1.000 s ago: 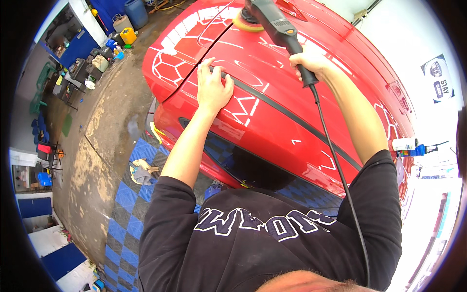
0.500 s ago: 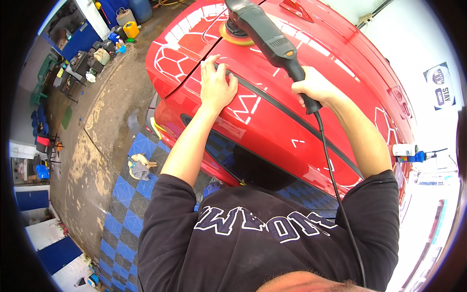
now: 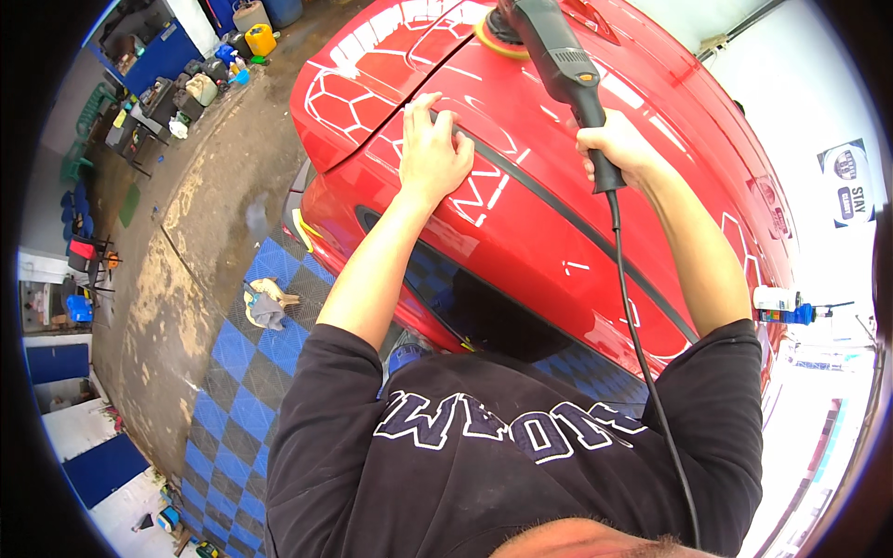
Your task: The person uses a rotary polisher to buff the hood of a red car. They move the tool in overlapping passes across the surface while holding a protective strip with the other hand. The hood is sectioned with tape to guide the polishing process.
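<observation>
Right hand (image 3: pixel 621 149): clenched around the dark rear handle of a grey polishing machine (image 3: pixel 558 58), arm stretched forward over the bodywork. Left hand (image 3: pixel 431 149): released, fingers spread, palm flat on the red car panel (image 3: pixel 558 214), gripping nothing, resting just beside a dark seam line running diagonally across the paint. Polishing machine: angled away from the body, yellow pad (image 3: pixel 499 39) at its far end pressed to the panel near the upper edge of view, well ahead of the left hand. Black power cord (image 3: pixel 642 363): hanging from the handle end, passing down along the right forearm and across the black sweatshirt (image 3: pixel 502 456) with pale lettering. Panel: glossy red, marked with white honeycomb-like reflections of the ceiling lights. Floor to the left: blue and black chequered tiles (image 3: pixel 233 372), crumpled cloth (image 3: pixel 265 302) lying on them, bare stained concrete beyond. Far left background: yellow canister (image 3: pixel 261 39) among blue cabinets and clutter, too small to itemise. Right edge: white bottle (image 3: pixel 777 299) just past the car.
</observation>
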